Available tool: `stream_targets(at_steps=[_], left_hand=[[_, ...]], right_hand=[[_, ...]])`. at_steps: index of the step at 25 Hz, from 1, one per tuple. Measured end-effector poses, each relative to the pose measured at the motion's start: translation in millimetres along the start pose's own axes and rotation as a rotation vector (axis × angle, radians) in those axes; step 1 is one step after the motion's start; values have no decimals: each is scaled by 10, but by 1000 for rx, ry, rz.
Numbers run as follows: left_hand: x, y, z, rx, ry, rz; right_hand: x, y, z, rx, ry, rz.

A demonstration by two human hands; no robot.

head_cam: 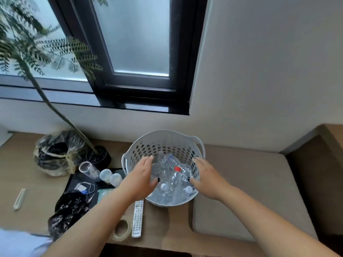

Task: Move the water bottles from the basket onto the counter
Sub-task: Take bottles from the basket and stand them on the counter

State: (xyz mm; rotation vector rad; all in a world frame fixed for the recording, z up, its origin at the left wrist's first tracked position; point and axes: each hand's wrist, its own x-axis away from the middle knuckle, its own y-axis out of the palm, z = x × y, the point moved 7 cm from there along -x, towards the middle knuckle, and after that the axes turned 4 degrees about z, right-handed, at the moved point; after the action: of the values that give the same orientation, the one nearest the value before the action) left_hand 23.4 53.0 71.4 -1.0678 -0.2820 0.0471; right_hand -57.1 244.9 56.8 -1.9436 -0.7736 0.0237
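Note:
A white perforated plastic basket (163,140) stands on the wooden counter (163,225) below the window. Inside it lie several clear plastic water bottles (172,182); one has a red cap (177,168), others have white caps. My left hand (139,177) hovers over the basket's left side, fingers apart and holding nothing. My right hand (206,175) hovers over the right side, fingers spread, thumb near a bottle. Neither hand grips a bottle.
Left of the basket: a black tray (74,180) with a tipped glass (88,169) and two small cups, a potted plant (98,154), plastic bags, a white remote (137,217) and a tape roll (121,229). A beige cushion (250,191) lies to the right.

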Motion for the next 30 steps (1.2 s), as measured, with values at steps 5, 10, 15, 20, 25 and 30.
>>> stream_targets(at_steps=[5,10,15,20,25,30], left_hand=[[-237,541,-492,4,-139,-93],[-477,1157,-864,2,-243,-211],[-695,1717,-1057,-25,-312,-313],[-904,2191,-1208,-36,-378,-456],[-1033,2571,-1451,-129,-458,-684],[-1114,2742,-1511,-294,-392,-752]], right_hand=[[-458,671,413,-89,39,-85],[-753,1126,814,-120,77,-95],[-935,1467,965,-72,100,-29],[-972,1728,782,140,17,107],[-946,1755,852,184,25,241],[-938,1739,815,232,-7,325]])
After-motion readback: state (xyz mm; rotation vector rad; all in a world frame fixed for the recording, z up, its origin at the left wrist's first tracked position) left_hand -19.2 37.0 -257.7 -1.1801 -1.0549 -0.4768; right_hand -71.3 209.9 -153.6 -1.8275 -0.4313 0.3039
